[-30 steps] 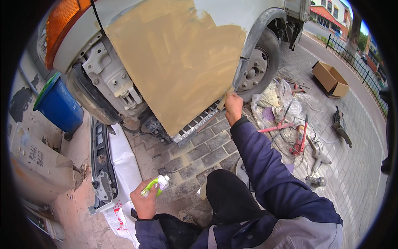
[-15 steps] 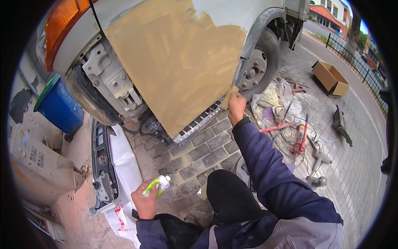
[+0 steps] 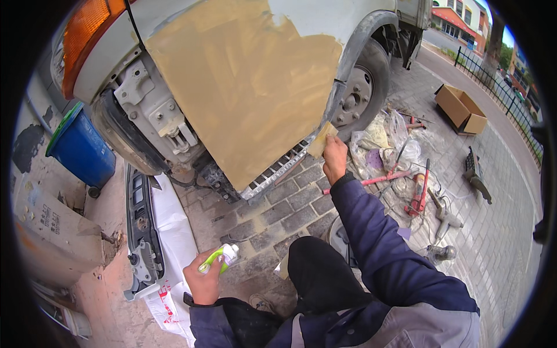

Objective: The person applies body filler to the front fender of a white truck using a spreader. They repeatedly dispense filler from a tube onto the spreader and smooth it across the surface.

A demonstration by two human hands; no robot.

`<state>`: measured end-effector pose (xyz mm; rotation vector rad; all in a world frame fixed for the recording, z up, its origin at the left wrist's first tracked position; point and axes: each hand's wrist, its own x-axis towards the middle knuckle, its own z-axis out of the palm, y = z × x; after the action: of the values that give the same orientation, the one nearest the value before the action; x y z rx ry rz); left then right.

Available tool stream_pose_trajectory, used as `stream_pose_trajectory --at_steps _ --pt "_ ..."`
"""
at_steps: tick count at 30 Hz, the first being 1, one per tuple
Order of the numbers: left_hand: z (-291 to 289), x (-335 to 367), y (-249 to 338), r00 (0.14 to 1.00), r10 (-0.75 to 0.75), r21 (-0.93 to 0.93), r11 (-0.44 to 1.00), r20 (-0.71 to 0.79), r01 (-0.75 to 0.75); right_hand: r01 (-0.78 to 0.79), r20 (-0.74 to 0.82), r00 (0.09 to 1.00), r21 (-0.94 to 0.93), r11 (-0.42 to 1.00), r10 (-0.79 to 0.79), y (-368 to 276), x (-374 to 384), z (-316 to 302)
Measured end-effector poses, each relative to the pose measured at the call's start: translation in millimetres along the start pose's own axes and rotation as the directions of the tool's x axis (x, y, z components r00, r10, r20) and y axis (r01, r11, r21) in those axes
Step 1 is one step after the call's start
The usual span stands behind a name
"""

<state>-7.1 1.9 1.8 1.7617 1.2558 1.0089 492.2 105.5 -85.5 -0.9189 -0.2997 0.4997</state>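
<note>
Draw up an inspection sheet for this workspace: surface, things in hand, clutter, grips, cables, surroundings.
Surface: panel mostly tan-coated, pale at its top; paving dusty in places.
Things in hand: green-white tube; tan sheet at the panel's lower right edge, contact unclear.
Clutter: red tool, plastic bags and an open carton at right; dark car part beside white sheeting at left.
Grips: left grip closed around the tube; right grip pinching the tan sheet.
Cables: thin cords appear looped among the tools; ends unclear.
Surroundings: blue bin left; wheel behind the panel; fence upper right.
</note>
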Motion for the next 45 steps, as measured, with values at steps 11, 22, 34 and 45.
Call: stream_pose_trajectory --at_steps 11,22,34,45 --pt "-1.3 -1.6 -0.7 1.0 -0.005 -0.014 1.0 -0.008 0.005 -0.102 -0.014 0.995 -0.074 0.992 0.101 -2.7 16.1 27.4" --pt "-0.4 -1.4 -7.0 0.998 -0.068 -0.073 0.995 -0.008 0.068 -0.009 -0.061 0.998 -0.223 0.975 -0.005 5.5 15.3 5.2" --pt "0.0 -3.7 -5.6 0.999 -0.052 -0.04 0.998 -0.013 0.052 0.025 0.067 0.997 0.043 0.999 -0.028 -4.3 1.6 6.0" --pt "-2.8 -4.8 -1.8 1.0 -0.023 -0.009 1.0 -0.014 0.023 -0.083 -0.045 0.995 0.068 0.994 0.087 22.7 5.9 28.8"
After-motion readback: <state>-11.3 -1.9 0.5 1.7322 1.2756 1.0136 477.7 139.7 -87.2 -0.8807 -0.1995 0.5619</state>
